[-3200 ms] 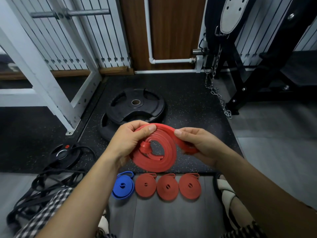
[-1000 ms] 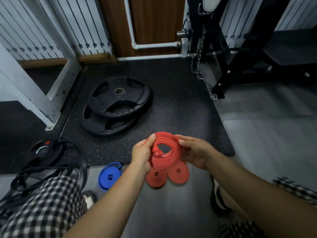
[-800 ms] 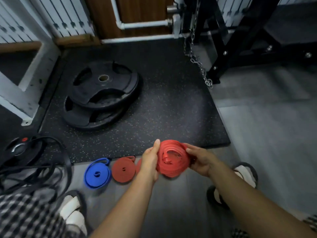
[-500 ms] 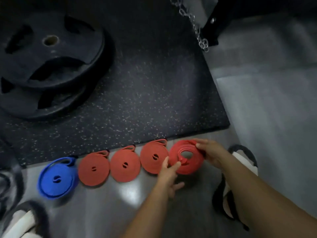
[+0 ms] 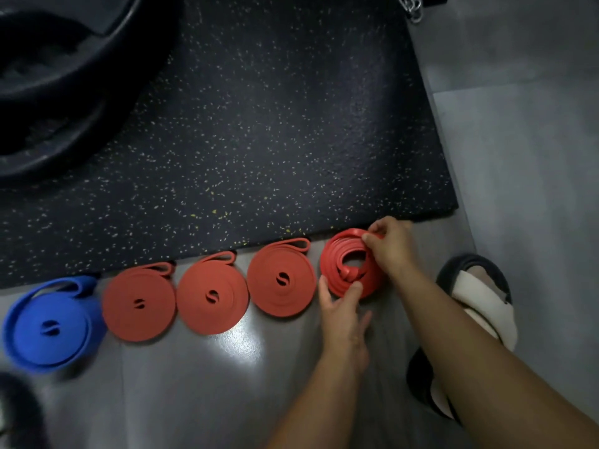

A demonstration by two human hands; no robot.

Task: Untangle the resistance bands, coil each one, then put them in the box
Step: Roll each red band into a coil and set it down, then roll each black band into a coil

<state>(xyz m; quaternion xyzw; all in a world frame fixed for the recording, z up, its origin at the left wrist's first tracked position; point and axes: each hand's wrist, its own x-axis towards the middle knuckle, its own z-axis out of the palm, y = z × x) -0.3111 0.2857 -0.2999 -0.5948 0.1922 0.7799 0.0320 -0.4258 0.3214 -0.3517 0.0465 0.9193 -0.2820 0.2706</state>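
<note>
A loosely coiled red band [image 5: 340, 264] lies on the grey floor at the right end of a row of coils. My right hand [image 5: 390, 246] pinches its top right rim. My left hand [image 5: 342, 315] rests at its lower left edge, thumb and fingertips touching the coil. Left of it lie three tight red coils [image 5: 281, 280], [image 5: 212, 296], [image 5: 139, 303] and one blue coil [image 5: 52, 325]. No box is in view.
A black speckled rubber mat [image 5: 259, 140] borders the row from behind. Stacked black weight plates [image 5: 64, 76] sit on it at the top left. My sandalled foot [image 5: 476, 315] is right of the coil. A chain end [image 5: 411, 8] hangs at the top.
Both hands carried the red coil from chest height down to the floor and set it at the right end of the row. The view tilted down and closer.
</note>
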